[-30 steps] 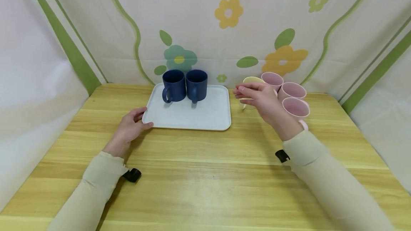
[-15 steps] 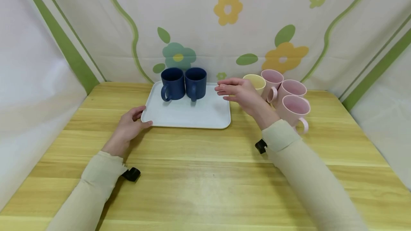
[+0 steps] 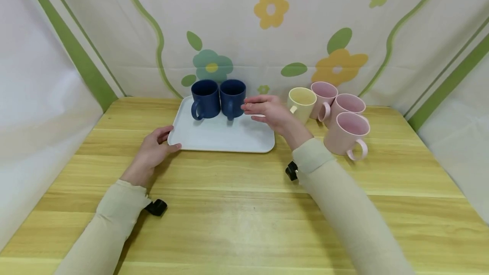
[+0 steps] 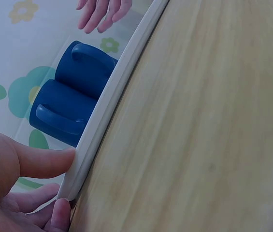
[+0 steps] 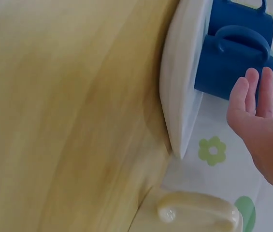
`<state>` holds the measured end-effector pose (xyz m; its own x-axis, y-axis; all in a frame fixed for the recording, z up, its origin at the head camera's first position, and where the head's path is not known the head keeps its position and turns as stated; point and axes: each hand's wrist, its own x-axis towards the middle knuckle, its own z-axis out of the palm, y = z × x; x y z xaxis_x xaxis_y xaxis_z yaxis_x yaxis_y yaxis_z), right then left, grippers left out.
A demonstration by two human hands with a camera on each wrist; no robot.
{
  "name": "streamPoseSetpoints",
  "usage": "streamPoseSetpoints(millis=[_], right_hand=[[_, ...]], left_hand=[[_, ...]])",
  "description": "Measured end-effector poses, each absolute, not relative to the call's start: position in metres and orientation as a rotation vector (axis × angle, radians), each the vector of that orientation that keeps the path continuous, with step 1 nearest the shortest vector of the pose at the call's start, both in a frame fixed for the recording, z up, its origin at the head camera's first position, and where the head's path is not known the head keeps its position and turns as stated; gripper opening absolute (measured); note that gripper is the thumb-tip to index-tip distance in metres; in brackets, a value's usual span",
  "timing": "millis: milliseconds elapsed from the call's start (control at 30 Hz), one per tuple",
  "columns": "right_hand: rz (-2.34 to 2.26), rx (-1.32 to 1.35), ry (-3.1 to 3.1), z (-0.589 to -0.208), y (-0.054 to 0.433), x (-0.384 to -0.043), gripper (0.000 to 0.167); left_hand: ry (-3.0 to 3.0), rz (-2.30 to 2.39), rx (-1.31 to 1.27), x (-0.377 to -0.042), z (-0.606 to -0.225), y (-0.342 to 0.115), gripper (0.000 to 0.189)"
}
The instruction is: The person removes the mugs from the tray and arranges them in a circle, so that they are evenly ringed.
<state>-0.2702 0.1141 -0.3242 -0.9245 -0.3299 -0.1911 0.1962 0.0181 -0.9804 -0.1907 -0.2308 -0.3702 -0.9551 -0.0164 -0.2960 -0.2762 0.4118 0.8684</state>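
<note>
Two navy mugs [image 3: 205, 100] stand side by side on a white tray [image 3: 221, 137], handles facing the front. My left hand [image 3: 153, 150] grips the tray at its left front corner. The left wrist view shows the thumb [image 4: 49, 162] against the tray's rim, with the fingers around the corner. Over the tray's right part is my right hand [image 3: 269, 113], fingers stretched out and holding nothing. Its fingertips [image 5: 266, 77] are right beside the right-hand navy mug [image 5: 233, 67]. A yellow mug [image 3: 302, 99] stands on the table just behind and right of that hand.
Three pink mugs [image 3: 341, 139] cluster right of the yellow one. The wooden table [image 3: 237, 215] extends toward the front. A white curtain [image 3: 229, 16] with printed flowers hangs directly behind the tray and mugs, with more cloth at both sides.
My right hand has moved left from in front of the yellow mug to beside the right navy mug, uncovering the yellow one. The left hand, tray and mugs keep their places.
</note>
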Motion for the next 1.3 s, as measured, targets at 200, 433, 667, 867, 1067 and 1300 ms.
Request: streamPoseSetpoints(millis=[200, 433, 667, 867, 1067, 1300], right_hand=[[-1.975, -0.105, 1.909, -0.329, 0.103, -0.272, 0.043], [-2.009, 0.02, 1.877, -0.332, 0.086, -0.273, 0.043], [-2.037, 0.045, 1.794, -0.337, 0.071, -0.275, 0.045], [-1.998, 0.003, 1.737, -0.341, 0.065, -0.279, 0.045], [-1.991, 0.018, 1.737, -0.342, 0.065, -0.279, 0.039], [-2.02, 0.066, 1.744, -0.342, 0.065, -0.276, 0.011]], left_hand=[[2.434, 1.556, -0.256, -0.191, -0.369, -0.23, 0.083], [2.432, 1.558, -0.25, -0.19, -0.368, -0.23, 0.083], [2.432, 1.565, -0.265, -0.188, -0.368, -0.231, 0.082], [2.434, 1.565, -0.263, -0.189, -0.37, -0.233, 0.082], [2.437, 1.559, -0.254, -0.19, -0.369, -0.233, 0.081], [2.434, 1.561, -0.244, -0.19, -0.37, -0.231, 0.082]])
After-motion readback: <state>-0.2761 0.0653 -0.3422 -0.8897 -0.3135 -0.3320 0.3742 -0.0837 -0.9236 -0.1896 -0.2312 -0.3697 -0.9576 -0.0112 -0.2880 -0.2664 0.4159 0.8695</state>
